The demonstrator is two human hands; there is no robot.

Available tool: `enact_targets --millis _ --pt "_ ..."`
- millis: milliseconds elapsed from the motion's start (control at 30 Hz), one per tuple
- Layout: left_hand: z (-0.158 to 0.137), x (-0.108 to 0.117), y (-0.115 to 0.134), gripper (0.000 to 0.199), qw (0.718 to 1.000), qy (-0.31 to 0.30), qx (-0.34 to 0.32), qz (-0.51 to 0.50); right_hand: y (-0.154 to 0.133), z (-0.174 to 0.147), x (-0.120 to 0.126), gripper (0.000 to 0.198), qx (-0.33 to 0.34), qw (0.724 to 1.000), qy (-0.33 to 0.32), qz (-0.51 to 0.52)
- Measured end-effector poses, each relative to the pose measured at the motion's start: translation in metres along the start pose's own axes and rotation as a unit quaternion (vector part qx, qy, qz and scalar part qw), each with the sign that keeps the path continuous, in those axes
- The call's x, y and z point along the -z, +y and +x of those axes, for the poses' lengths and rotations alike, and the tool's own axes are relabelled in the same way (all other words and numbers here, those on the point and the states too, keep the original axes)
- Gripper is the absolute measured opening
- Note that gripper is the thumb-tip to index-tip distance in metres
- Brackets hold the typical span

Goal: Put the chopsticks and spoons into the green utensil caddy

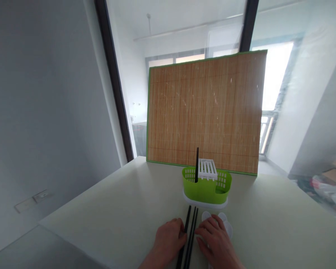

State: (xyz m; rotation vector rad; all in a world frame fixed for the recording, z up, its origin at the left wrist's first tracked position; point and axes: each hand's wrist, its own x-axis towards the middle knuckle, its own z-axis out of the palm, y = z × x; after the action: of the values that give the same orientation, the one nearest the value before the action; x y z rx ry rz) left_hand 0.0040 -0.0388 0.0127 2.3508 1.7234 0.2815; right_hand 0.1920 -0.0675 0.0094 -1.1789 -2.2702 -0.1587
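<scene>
Black chopsticks [192, 235] lie lengthwise on the table between my hands. My left hand [170, 236] has curled fingers, with thumb and fingertips closed at the leftmost chopsticks [187, 220]. To their right, my right hand [214, 237] rests palm down over white spoons [227, 227], its fingers bent and somewhat apart; it hides most of the spoons. Its fingertips come close to the chopsticks. Just beyond stands a green utensil holder [199, 191] on a white base. Black chopsticks [197, 164] stand upright in its left part, beside a white slotted rack [207, 169].
The pale table [123, 209] extends to both sides. A bamboo mat [204, 116] with green edging stands upright behind the holder. Behind it is a glass partition with dark frames [114, 82]. A grey wall [44, 112] is on the left; blurred bags [329, 192] lie at far right.
</scene>
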Motion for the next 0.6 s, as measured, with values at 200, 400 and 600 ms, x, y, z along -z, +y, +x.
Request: enact_targets --millis 200,400,600 --pt "0.002 0.009 -0.001 0.023 0.994 0.0 0.044 0.1 -0.004 0.0 0.003 0.017 0.014 0.999 -0.045 0.01" --pt "0.013 0.016 -0.024 0.03 0.985 0.027 0.086 0.15 -0.003 0.0 0.004 0.017 0.005 0.998 -0.056 0.018" --pt "0.018 0.021 -0.04 0.034 0.982 0.027 0.085 0.166 -0.001 0.0 0.002 0.013 0.0 0.999 -0.044 0.014"
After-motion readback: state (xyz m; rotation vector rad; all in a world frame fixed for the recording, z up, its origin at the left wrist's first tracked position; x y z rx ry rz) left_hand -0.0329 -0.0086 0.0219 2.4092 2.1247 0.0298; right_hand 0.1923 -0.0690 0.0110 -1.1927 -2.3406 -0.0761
